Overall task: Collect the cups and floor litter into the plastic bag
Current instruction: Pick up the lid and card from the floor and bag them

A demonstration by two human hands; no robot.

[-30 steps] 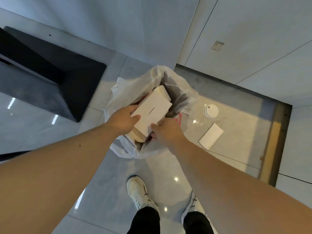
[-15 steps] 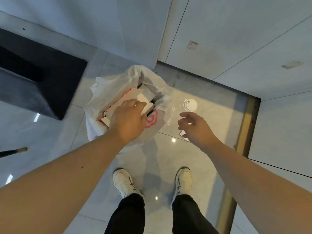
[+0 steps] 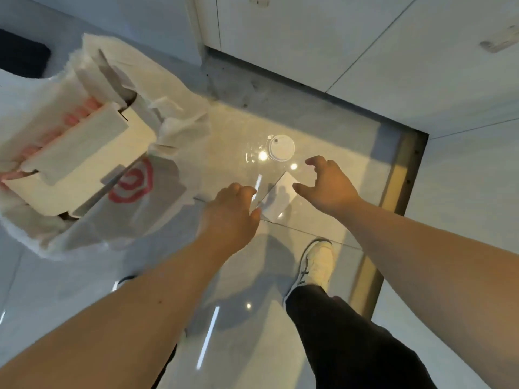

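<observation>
A white plastic bag [image 3: 146,217] with a red logo stands on the floor at the left, with a white cardboard box [image 3: 84,161] sticking out of its mouth. A clear cup with a white lid [image 3: 280,148] lies on the floor to the right of the bag. Just nearer me lies a flat white card [image 3: 283,196]. My right hand [image 3: 328,186] hovers over the card's right end, fingers spread and empty. My left hand [image 3: 233,214] is over the card's left corner, fingers curled down; whether it touches the card I cannot tell.
A wall and white cabinet doors [image 3: 309,37] close off the far side. A metal floor strip [image 3: 393,209] runs along the right. My right shoe [image 3: 317,262] stands just behind the card. A dark block [image 3: 22,60] sits at far left.
Both hands have left the box, which now rests in the bag. They have moved right and down to the white card on the floor. My view has shifted right and closer to the floor.
</observation>
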